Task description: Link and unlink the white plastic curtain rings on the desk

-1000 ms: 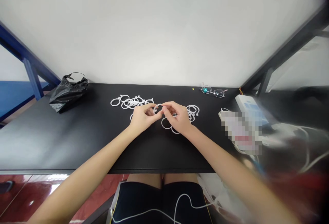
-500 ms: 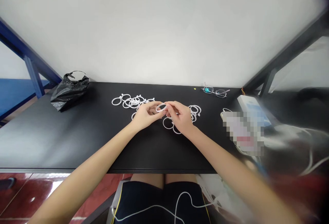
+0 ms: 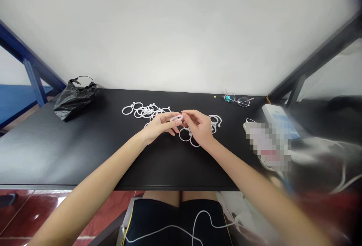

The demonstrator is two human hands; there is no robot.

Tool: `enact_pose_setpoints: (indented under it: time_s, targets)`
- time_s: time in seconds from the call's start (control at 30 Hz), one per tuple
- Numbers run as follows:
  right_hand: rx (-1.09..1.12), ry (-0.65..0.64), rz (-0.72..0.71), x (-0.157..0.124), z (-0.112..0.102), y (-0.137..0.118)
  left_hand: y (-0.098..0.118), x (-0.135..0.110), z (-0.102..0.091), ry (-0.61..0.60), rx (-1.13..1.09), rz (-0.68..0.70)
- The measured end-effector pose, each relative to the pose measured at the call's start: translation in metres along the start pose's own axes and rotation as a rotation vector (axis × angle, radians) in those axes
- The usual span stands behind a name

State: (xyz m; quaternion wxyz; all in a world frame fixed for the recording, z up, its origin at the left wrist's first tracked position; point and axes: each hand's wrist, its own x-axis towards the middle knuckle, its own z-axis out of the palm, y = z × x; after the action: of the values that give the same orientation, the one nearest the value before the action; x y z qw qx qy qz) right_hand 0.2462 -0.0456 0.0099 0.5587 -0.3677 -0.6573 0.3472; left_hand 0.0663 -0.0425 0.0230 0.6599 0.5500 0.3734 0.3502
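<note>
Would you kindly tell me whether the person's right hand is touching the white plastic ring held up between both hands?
Touching: the head view shows the right hand pinching the white ring in its fingers.

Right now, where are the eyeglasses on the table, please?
In the head view, the eyeglasses lie near the far edge of the black table, to the right of the white plastic rings and left of a white box.
</note>
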Motion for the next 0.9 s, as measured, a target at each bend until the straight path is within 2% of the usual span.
enact_pose_setpoints:
  time_s: [0.13, 0.5, 0.9]
  targets:
    - [0.122, 0.015, 0.080, 0.0020, 0.0006, -0.0009, 0.0013, -0.0004, 0.0010, 0.000, -0.042, -0.005]
    - [0.186, 0.004, 0.149, 0.0030, 0.0030, -0.0057, -0.0016, 0.0015, -0.0003, 0.003, -0.137, -0.017]
    - [0.164, -0.004, 0.152, 0.0038, 0.0021, -0.0037, 0.0045, -0.0012, 0.0019, -0.011, -0.033, -0.016]
